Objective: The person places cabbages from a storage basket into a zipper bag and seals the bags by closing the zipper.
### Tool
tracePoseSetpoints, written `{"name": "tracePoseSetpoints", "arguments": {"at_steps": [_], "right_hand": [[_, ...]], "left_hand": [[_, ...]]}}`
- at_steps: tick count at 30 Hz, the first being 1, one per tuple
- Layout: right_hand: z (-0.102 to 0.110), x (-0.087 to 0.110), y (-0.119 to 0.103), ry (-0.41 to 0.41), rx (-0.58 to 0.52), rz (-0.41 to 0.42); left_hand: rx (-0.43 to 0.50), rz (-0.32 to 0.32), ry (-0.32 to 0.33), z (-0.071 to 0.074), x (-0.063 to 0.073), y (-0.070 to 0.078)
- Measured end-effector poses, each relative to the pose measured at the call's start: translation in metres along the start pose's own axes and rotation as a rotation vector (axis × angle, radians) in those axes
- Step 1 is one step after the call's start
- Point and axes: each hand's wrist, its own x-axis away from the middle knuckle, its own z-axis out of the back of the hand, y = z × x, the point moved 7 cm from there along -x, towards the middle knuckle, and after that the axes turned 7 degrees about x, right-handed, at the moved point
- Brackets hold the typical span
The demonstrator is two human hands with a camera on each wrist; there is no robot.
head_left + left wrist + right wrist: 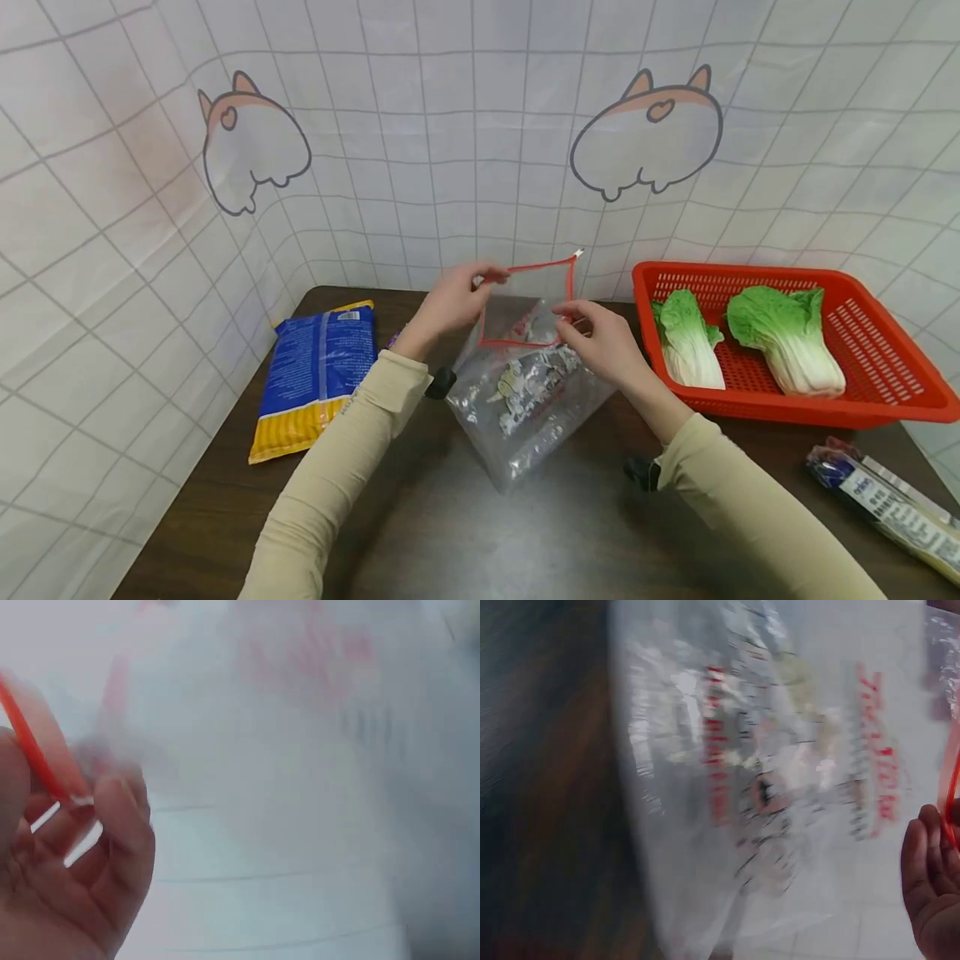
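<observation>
A clear plastic zip bag (pixel 525 400) with cartoon prints hangs above the dark table, its red-edged mouth spread apart. My left hand (pixel 459 298) pinches the rim at the far left corner. In the left wrist view the red zip strip (pixel 34 746) runs between the thumb and fingers of that hand (pixel 82 862). On the near right side, my right hand (pixel 606 340) grips the same rim, thumb and forefinger at the red edge. The right wrist view shows red lettering on the bag (pixel 780 772), with the right hand (pixel 934 889) at the far edge.
A blue and yellow packet (pixel 318 367) lies on the table (pixel 480 550) at left. To the right stands a red basket (pixel 750 407) holding two bok choy-like vegetables (pixel 791 342). A long wrapped packet (pixel 892 500) lies in front of it. A gridded cloth (pixel 450 167) hangs behind.
</observation>
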Motion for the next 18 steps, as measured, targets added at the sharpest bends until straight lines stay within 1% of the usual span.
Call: {"name": "tracePoseSetpoints", "arguments": {"at_steps": [1,3,5,6,7,8,9,10,11,12,14,15,16,18], "right_hand": [[0.002,-0.004,-0.004,0.023,-0.021,0.019],[0.005,-0.011,-0.010,0.077,-0.087,0.045],[0.006,-0.019,-0.014,0.116,-0.206,0.049],[0.005,-0.022,-0.014,0.130,-0.273,0.044],[0.003,-0.024,-0.013,0.137,-0.337,0.034],[0.001,-0.026,-0.011,0.137,-0.381,0.018],[-0.002,-0.026,-0.008,0.130,-0.403,0.000],[-0.006,-0.025,-0.003,0.119,-0.390,-0.023],[-0.009,-0.024,0.002,0.102,-0.346,-0.043],[-0.012,-0.022,0.008,0.076,-0.268,-0.061],[-0.019,-0.015,0.021,-0.010,-0.052,-0.079],[-0.022,-0.012,0.028,-0.058,0.065,-0.079],[-0.025,-0.008,0.035,-0.111,0.174,-0.081],[-0.030,-0.001,0.047,-0.220,0.336,-0.076]], "left_hand": [[-0.064,-0.043,0.047,0.009,0.000,0.017],[-0.202,-0.155,0.154,0.023,0.003,0.054],[-0.356,-0.303,0.272,0.031,0.012,0.092],[-0.432,-0.377,0.323,0.031,0.018,0.109],[-0.494,-0.444,0.362,0.028,0.024,0.122],[-0.550,-0.502,0.387,0.022,0.030,0.132],[-0.600,-0.547,0.400,0.015,0.036,0.137],[-0.635,-0.572,0.393,0.005,0.039,0.138],[-0.665,-0.574,0.370,-0.006,0.041,0.133],[-0.688,-0.552,0.324,-0.018,0.041,0.124],[-0.727,-0.474,0.217,-0.041,0.040,0.098],[-0.735,-0.423,0.166,-0.052,0.039,0.082],[-0.740,-0.367,0.121,-0.060,0.039,0.068],[-0.732,-0.272,0.064,-0.070,0.040,0.044]]}}
